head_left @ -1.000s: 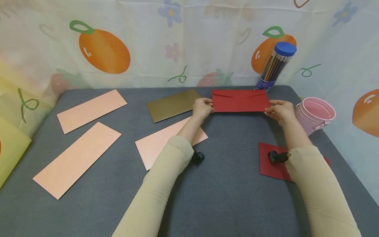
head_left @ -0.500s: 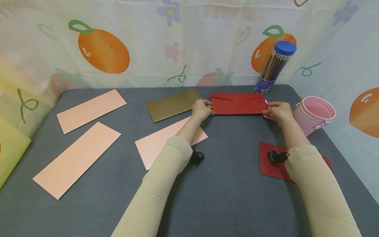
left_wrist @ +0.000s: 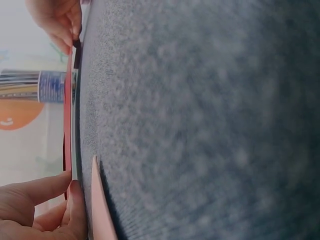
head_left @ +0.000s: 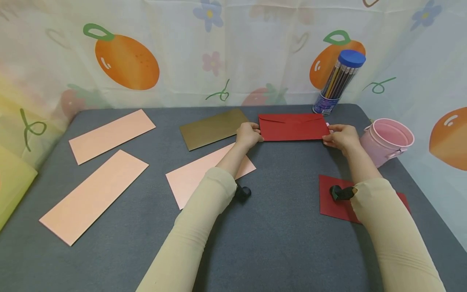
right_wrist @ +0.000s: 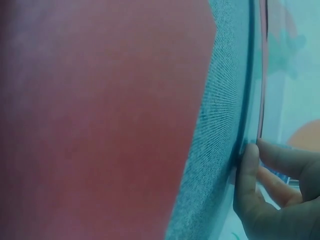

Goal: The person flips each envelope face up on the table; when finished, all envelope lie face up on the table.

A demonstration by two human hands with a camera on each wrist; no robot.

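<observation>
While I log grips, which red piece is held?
The far red envelope, pinched by left hand and right hand; the nearer red piece lies flat.

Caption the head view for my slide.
Left hand and right hand hold a red envelope by its ends, near a pink bucket.

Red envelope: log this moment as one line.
red envelope: flap side showing; left hand: pinches left end; right hand: pinches right end

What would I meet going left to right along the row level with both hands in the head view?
Far peach card → gold-brown card → left hand → held red envelope → right hand → pink bucket.
</observation>
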